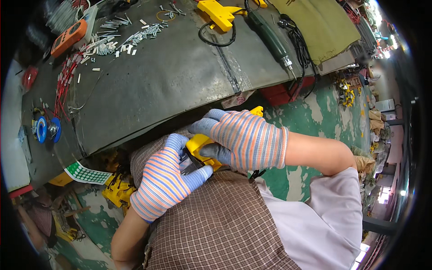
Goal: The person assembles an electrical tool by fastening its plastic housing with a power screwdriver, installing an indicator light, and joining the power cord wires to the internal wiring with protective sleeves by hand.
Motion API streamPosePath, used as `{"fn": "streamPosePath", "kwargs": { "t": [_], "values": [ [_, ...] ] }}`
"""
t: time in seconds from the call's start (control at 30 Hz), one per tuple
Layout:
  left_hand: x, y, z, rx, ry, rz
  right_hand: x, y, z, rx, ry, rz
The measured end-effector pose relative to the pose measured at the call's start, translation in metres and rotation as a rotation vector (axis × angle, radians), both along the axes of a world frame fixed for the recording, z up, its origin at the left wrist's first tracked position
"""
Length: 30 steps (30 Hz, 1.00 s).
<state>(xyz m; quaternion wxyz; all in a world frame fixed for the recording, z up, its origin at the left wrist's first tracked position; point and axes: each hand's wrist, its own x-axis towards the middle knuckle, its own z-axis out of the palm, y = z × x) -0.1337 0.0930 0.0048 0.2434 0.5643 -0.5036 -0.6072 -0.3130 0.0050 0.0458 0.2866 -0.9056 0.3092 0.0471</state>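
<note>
Both my hands wear striped knit gloves with grey-blue fingertips and meet over my lap, below the edge of the workbench (171, 85). My right hand (245, 139) wraps over a yellow plastic housing (198, 145), covering most of it. My left hand (168, 177) comes from below and pinches the housing's dark underside between thumb and fingers. A yellow corner (257, 110) of the part sticks out past my right hand's knuckles. A checked apron (216, 225) lies under both hands.
On the grey bench lie another yellow housing (218, 14) with a black cord, a green handheld power tool (270, 38), scattered small metal pieces (121, 40), red wires (65, 81), an orange meter (67, 38) and solder spools (47, 129). Yellow parts (118, 191) sit on the green floor.
</note>
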Motion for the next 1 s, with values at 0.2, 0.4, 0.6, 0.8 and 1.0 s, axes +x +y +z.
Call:
{"fn": "streamPosePath", "kwargs": {
  "t": [0.2, 0.4, 0.6, 0.8, 1.0],
  "values": [
    [-0.001, 0.006, -0.023, -0.201, -0.176, -0.036, 0.004, 0.004, -0.011, 0.023, 0.001, -0.047],
    [0.01, -0.011, -0.016, -0.251, -0.248, -0.126, 0.004, -0.009, -0.012, 0.059, 0.014, -0.043],
    [0.006, -0.01, -0.018, -0.414, -0.254, -0.06, -0.002, -0.01, -0.011, 0.134, -0.044, -0.099],
    [-0.006, -0.011, -0.035, -0.524, -0.331, 0.05, 0.0, -0.004, -0.015, 0.148, -0.031, -0.2],
    [0.005, -0.024, -0.02, -0.517, -0.306, 0.023, 0.008, -0.016, -0.011, 0.138, -0.122, -0.207]
  ]
}}
